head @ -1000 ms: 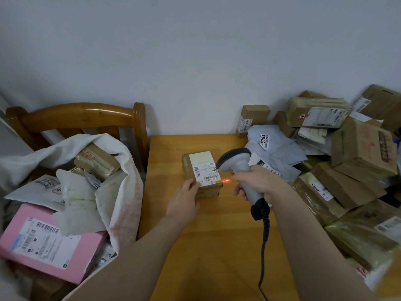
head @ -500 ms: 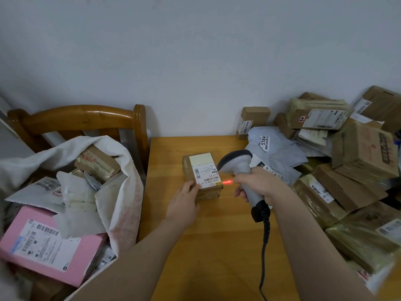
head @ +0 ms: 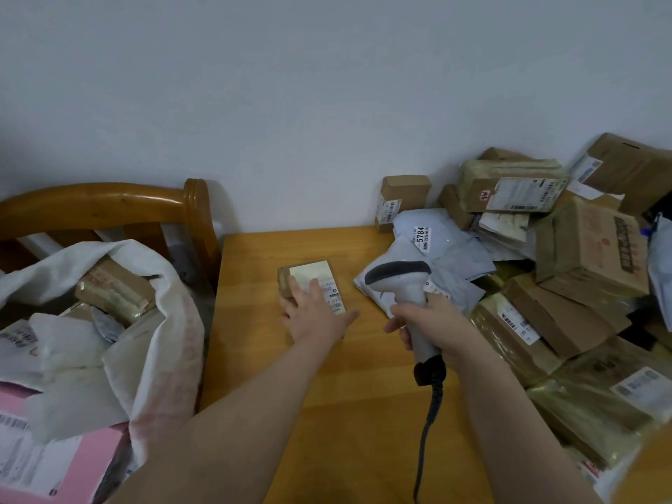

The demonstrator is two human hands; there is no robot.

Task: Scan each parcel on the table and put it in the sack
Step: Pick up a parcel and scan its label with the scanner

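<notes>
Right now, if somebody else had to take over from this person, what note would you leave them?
Left hand: spread fingers rest on top of the small brown parcel, which lies mid-table, not lifted.
Right hand: grips the scanner by its handle, just right of that parcel; no beam shows.
Done: several parcels already lie in the sack, left of the table by the chair.
Left: this parcel into the sack, then the pile on the table's right side, each scanned first.
</notes>
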